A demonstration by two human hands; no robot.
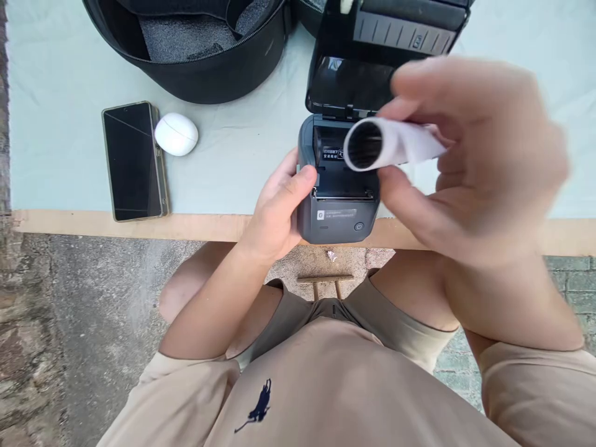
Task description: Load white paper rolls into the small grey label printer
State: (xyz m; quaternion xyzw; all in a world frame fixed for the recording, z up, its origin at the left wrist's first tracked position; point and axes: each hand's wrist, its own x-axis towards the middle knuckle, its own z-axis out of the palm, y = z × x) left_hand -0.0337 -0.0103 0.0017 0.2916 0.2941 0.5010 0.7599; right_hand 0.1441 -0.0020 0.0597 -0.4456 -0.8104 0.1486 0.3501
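Note:
A small dark label printer point(344, 217) sits at the table's front edge, its black lid point(349, 81) swung up and back so the inner bay shows. My left hand point(284, 205) grips the printer's left side, thumb on the upper edge. Over the bay's right part, my right hand point(484, 161) pinches a white paper roll point(405, 143) between thumb and fingers. The roll's hollow dark core faces left. It hides part of the bay, and whether it touches the printer I cannot tell. My right hand is blurred.
An open black zippered case point(218, 74) with grey lining stands at the back left. A phone point(133, 161) lies on the left, with a white rounded earbud case point(176, 134) against its right side. The table's wooden front edge point(205, 225) runs above my lap.

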